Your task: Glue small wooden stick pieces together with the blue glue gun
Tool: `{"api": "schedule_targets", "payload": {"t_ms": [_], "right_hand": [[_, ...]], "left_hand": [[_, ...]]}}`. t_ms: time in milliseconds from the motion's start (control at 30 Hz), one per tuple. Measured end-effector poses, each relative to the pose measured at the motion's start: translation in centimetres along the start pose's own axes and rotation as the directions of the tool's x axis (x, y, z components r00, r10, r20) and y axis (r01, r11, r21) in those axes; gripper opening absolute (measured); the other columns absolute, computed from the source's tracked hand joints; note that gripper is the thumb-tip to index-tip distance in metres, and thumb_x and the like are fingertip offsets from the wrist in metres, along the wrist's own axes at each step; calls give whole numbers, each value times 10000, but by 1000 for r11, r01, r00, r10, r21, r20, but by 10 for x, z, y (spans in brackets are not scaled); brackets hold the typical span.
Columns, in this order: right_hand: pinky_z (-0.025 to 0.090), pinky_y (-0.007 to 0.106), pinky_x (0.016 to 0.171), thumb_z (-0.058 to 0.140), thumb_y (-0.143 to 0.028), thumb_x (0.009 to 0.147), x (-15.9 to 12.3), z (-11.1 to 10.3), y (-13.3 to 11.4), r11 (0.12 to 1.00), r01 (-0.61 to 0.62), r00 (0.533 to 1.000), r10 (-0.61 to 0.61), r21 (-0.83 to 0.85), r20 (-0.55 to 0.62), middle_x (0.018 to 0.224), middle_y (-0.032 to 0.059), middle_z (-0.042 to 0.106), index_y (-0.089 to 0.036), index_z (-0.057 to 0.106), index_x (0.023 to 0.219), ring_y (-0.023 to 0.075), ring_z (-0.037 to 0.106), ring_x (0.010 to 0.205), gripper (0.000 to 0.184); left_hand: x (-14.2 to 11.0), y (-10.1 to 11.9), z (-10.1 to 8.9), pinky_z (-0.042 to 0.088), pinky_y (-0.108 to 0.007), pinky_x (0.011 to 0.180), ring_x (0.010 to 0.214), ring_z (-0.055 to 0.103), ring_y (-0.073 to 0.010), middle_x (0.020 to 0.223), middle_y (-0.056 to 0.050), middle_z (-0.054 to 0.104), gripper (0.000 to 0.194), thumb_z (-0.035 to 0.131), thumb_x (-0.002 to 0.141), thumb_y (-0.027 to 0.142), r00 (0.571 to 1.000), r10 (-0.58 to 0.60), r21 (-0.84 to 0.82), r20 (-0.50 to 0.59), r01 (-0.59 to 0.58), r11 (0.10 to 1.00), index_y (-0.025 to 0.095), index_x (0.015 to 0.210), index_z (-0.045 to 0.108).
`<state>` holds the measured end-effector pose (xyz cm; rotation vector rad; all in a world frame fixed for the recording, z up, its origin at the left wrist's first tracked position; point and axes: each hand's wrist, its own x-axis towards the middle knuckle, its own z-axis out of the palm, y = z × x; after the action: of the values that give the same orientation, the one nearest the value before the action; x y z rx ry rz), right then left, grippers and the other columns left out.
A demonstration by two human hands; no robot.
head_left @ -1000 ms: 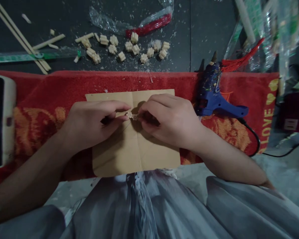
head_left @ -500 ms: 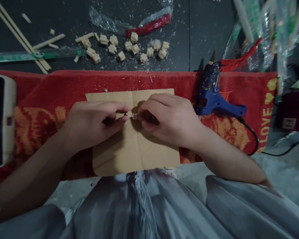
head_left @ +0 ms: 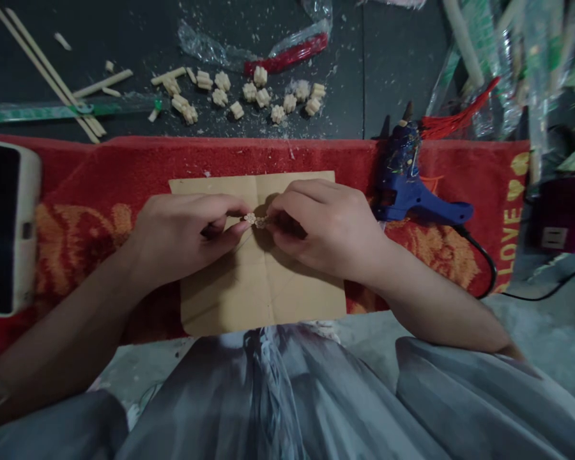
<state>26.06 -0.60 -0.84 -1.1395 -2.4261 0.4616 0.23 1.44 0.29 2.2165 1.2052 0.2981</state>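
Note:
My left hand (head_left: 184,233) and my right hand (head_left: 328,227) meet over a creased brown paper sheet (head_left: 263,287) that lies on a red towel (head_left: 100,185). Both hands are closed in a pinch on a small cluster of pale stick pieces (head_left: 255,220), held between the fingertips just above the paper. The left thumb and forefinger grip its left end, the right fingers its right end. Part of the cluster is hidden under the fingers.
Several similar pale bundles (head_left: 249,96) and long sticks (head_left: 48,70) lie on the dark surface beyond the towel, with a clear plastic bag (head_left: 268,48). A blue glue gun (head_left: 412,185) with its cord rests on the towel at right. A phone (head_left: 4,227) lies at left.
The hands hold the same pinch on the small cluster. The view has shifted slightly, so everything sits a little further right in the frame.

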Motion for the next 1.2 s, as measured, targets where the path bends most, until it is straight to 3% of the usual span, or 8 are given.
{"api": "schedule_targets", "payload": {"t_ms": [433,700,800,900,967,1100,1133,1200], "right_hand": [[396,326,748,554,-178,1055,0,0,1,1000,-8,1000,8,4,24,937,81,770,-154,791,994,191,606,829,246],[459,312,747,530,-206,1089,0,-5,5,997,35,999,-35,62,-2,945,80,795,-156,785,1023,179,643,819,268],[510,284,731,589,-192,1105,3,-7,6,985,105,990,-90,137,-107,944,53,803,-159,771,1038,149,663,794,197],[584,256,756,664,-186,1139,6,-8,5,953,261,928,-204,154,-311,956,47,829,-160,749,1062,133,735,830,118],[636,253,814,707,-178,1143,7,-9,5,932,331,889,-255,149,-380,992,53,854,-161,743,1096,135,789,897,62],[707,277,882,709,-200,1157,7,-11,6,902,401,855,-305,160,-420,1036,79,873,-152,747,1143,158,846,979,62],[714,279,879,712,-208,1157,7,-11,6,895,415,847,-315,163,-429,1033,84,874,-153,747,1149,162,852,979,65],[724,286,862,737,-198,1138,7,-12,5,885,433,841,-327,174,-431,1025,91,877,-167,746,1158,172,857,964,38]], "left_hand": [[-2,1,1,367,-308,613,654,664,-161,658,59,641,367,555,1097,499,999,-35,44,25,34,998,294,1151,855],[-5,0,5,371,-336,576,650,661,-159,724,48,709,263,576,1072,418,998,26,90,-58,-21,996,311,1092,815],[-2,-1,5,368,-325,583,633,636,-157,711,50,689,248,611,1043,396,1000,-4,95,-14,5,995,286,1119,820],[0,-5,5,355,-319,589,617,623,-174,657,62,608,249,722,976,405,996,-67,73,53,63,995,293,1176,821],[0,-7,5,364,-312,593,650,654,-186,674,62,614,310,761,955,412,994,-83,51,69,79,996,290,1235,816],[-11,-2,2,450,-310,605,760,735,-197,777,36,714,285,700,1031,413,990,54,-30,-131,-59,998,281,1267,793],[-15,1,1,479,-311,625,778,736,-196,798,25,731,244,661,1086,410,962,97,-24,-256,-107,994,286,1249,792],[-23,8,-2,544,-300,679,802,752,-183,824,23,772,196,642,1157,409,917,226,-14,-330,-244,970,311,1234,793]]}}
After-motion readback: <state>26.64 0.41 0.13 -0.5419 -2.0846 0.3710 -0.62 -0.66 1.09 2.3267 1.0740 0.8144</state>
